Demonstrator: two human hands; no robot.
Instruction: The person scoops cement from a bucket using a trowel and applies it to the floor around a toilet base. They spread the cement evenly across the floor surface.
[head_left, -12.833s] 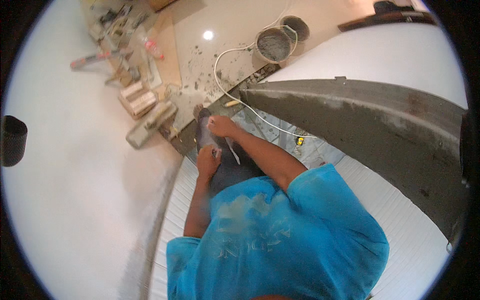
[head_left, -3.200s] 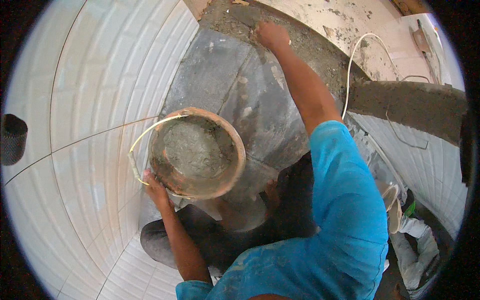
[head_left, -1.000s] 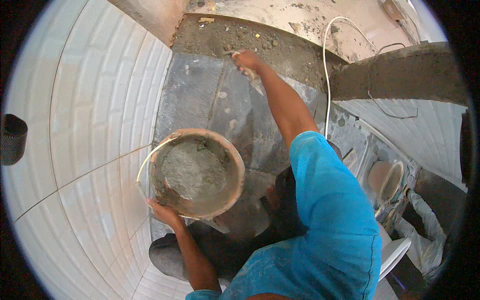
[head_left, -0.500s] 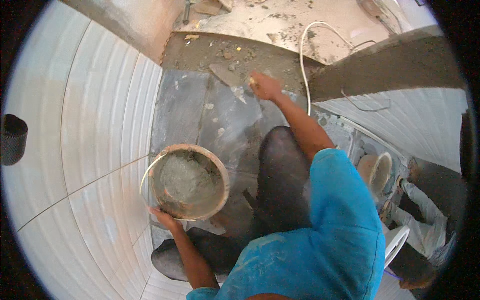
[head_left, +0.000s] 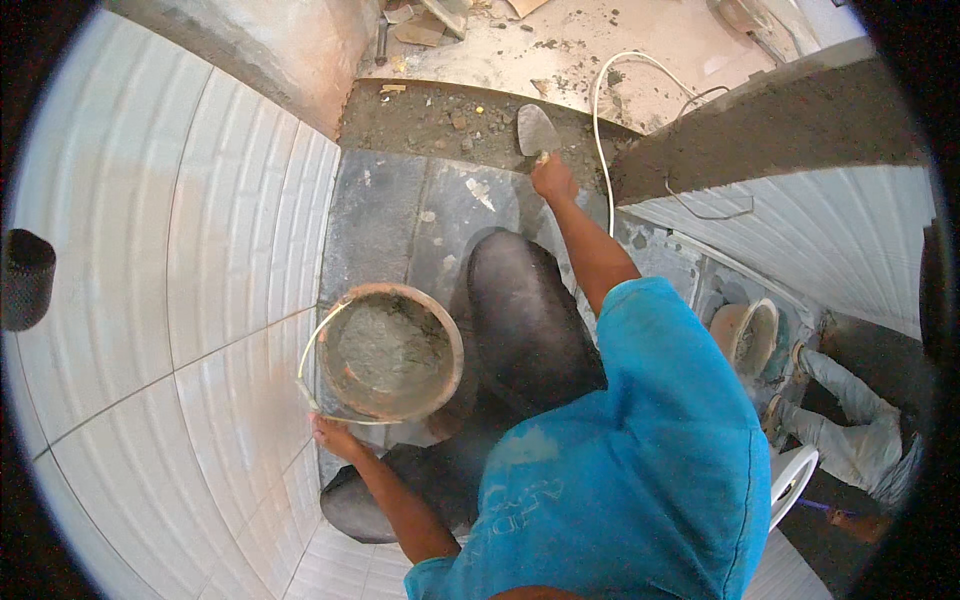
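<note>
My right hand (head_left: 554, 178) is closed round the handle of a trowel (head_left: 537, 130), whose grey blade points away from me over the rough mortar strip (head_left: 440, 118) at the far edge of the floor tiles. At my left, a round bucket (head_left: 456, 352) stands on the dark tiles, holding wet grey mortar (head_left: 388, 345). Its pale wire handle (head_left: 303, 365) hangs over on the left side. My left hand (head_left: 336, 437) grips that handle low down, near the bucket's front left rim.
Ribbed white tiles (head_left: 220, 220) cover the wall close on my left. A white cable (head_left: 598, 110) loops across the doorway at the far right. Behind on the right stand another mortar-stained bucket (head_left: 757, 338) and another person's legs (head_left: 850, 420). Rubble (head_left: 460, 122) litters the mortar strip.
The trowel has swung from pointing left to pointing away from me, and my right hand has shifted slightly right. My left hand stays at the bucket's handle.
</note>
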